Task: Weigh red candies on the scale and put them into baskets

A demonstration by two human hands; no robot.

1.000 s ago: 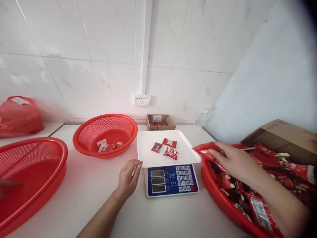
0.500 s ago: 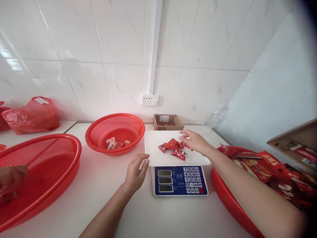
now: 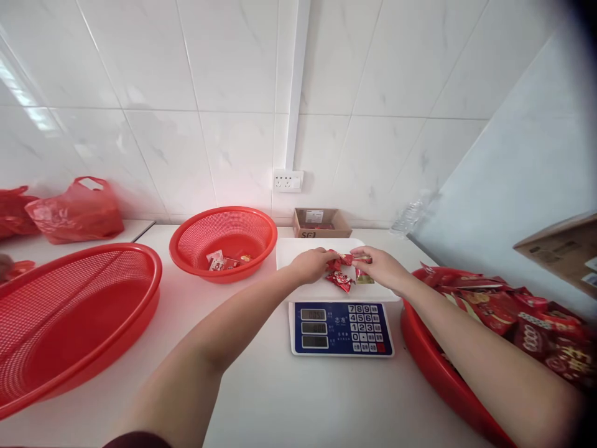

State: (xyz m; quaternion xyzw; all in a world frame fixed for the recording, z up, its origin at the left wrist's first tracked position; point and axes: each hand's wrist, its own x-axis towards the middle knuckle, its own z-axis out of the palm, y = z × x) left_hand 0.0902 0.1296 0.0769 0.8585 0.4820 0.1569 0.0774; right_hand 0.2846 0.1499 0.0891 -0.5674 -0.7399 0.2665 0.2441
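Both my hands are over the white tray (image 3: pixel 291 249) of a blue-faced electronic scale (image 3: pixel 342 328). My left hand (image 3: pixel 308 264) is closed on red snack packets (image 3: pixel 339 280) lying on the tray. My right hand (image 3: pixel 380 266) pinches another red packet at the tray's right side. A few more red packets lie between the two hands.
A red basin (image 3: pixel 441 379) full of red packets stands at the right, with a cardboard box (image 3: pixel 562 249) behind it. A small red basket (image 3: pixel 224 242) holds a few sweets. A large red basket (image 3: pixel 74 317) sits at the left. Red plastic bags (image 3: pixel 77 210) and a small carton (image 3: pixel 321 222) stand by the wall.
My right hand carried a packet from the right basin to the tray. My left hand left the table beside the scale and closed on the packets on the tray.
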